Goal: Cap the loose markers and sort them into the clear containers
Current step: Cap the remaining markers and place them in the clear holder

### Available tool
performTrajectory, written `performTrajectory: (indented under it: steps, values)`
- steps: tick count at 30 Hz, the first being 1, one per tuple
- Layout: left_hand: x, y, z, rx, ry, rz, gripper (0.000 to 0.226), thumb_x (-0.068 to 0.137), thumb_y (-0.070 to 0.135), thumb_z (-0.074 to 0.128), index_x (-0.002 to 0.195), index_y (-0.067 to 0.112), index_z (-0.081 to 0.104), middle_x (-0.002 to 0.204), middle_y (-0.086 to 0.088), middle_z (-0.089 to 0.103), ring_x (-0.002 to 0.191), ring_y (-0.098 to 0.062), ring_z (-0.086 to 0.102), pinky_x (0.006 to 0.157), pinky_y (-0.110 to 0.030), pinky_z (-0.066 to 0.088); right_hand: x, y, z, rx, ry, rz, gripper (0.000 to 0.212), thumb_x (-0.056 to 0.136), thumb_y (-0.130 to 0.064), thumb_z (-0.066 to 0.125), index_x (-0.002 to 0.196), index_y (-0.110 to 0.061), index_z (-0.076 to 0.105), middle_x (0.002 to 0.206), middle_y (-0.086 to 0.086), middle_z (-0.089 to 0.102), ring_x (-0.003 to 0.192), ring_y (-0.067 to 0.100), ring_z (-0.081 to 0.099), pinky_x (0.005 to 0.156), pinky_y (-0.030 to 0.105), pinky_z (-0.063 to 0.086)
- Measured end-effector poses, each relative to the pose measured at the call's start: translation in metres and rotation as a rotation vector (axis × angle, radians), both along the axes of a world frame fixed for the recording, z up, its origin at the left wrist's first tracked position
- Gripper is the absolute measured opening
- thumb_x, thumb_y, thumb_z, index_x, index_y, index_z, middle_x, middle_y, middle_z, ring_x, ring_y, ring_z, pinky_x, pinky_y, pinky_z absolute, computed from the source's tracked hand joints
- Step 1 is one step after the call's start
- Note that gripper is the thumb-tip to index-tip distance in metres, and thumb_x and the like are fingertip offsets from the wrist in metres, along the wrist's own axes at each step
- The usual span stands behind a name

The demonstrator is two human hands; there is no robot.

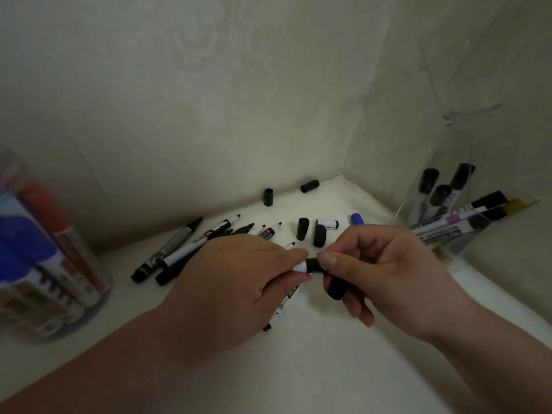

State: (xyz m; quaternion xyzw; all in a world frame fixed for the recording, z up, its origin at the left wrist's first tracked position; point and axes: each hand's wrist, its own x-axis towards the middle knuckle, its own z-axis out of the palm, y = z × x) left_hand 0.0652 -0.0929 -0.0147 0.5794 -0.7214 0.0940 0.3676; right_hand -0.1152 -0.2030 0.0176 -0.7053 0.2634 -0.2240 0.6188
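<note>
My left hand (236, 282) grips a white marker (286, 300) by its barrel, tip end pointing right. My right hand (385, 270) pinches a black cap (313, 265) that sits on the marker's tip. A second black cap (337, 288) lies curled under the right hand's fingers. Several uncapped markers (191, 249) lie in a loose pile behind the left hand. Loose black caps (302, 229) lie on the white surface, with a blue cap (357, 219) further right.
A round clear container (53, 270) with red and blue markers stands at the left. A square clear container (457, 204) with black-capped markers stands at the right by the wall corner. Two more black caps (268, 197) lie by the back wall.
</note>
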Motion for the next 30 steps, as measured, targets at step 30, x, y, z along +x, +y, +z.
performTrajectory:
  steps: [30]
  values:
    - [-0.015, 0.001, -0.017, 0.424, 0.050, 0.394, 0.021, 0.081, 0.046, 0.045, 0.080, 0.036, 0.063, 0.071, 0.017, 0.057, 0.067, -0.005, 0.056, 0.059, -0.020, 0.044, -0.018, -0.034, -0.005, 0.217, -0.031, -0.117, 0.017, 0.066, 0.008, 0.072, 0.078, -0.003, 0.076, 0.082, 0.025, 0.066, 0.062, 0.020, 0.064, 0.052, 0.024, 0.054]
